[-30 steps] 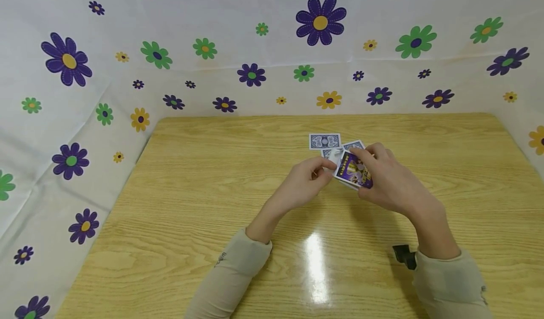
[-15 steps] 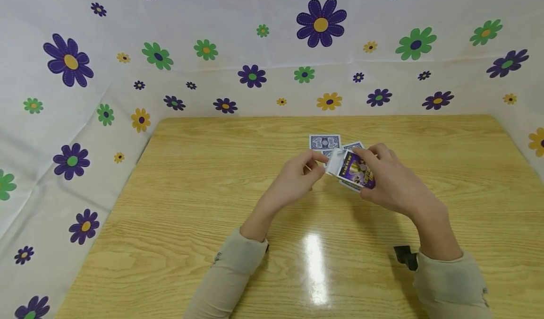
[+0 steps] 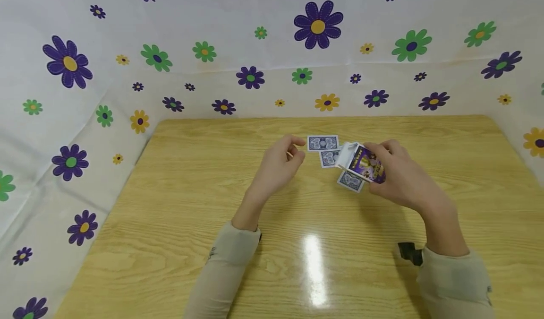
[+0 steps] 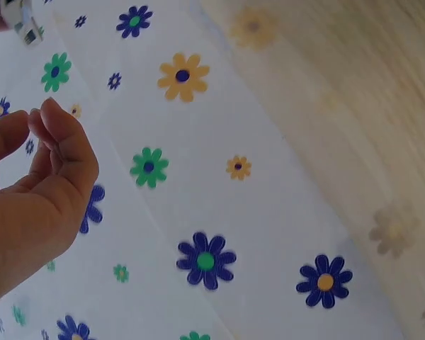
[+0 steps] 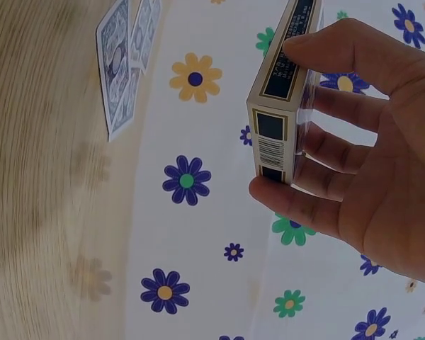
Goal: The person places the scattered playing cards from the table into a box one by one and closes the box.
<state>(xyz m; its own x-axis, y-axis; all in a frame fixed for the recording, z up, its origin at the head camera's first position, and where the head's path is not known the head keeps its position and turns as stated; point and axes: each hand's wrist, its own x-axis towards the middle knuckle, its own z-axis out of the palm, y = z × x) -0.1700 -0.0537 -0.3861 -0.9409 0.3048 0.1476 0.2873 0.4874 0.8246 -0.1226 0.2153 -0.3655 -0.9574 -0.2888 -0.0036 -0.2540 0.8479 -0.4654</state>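
My right hand [image 3: 405, 182] grips a playing card box [image 3: 369, 163] with a purple and yellow picture on its face, holding it tilted above the table. Its white flap end stands open toward the left. In the right wrist view, thumb and fingers [image 5: 290, 202] clasp the box [image 5: 276, 85] by its edges, and a barcode shows on the end. To the left, my left hand [image 3: 276, 168] hovers apart from the box, fingers loosely bent and holding nothing. Blue-backed playing cards lie face down: one at the back [image 3: 323, 143], another overlapping it, and a third card [image 3: 351, 181] partly under the box.
The wooden table [image 3: 191, 191] carries a bright light reflection near its front. White cloth [image 3: 191, 16] printed with flowers lines the back and sides. A black object [image 3: 410, 253] sits at my right sleeve cuff.
My left hand has drawn away from the box's flap end toward the left. The right hand has shifted the box slightly right, so more of the cards shows beneath it.
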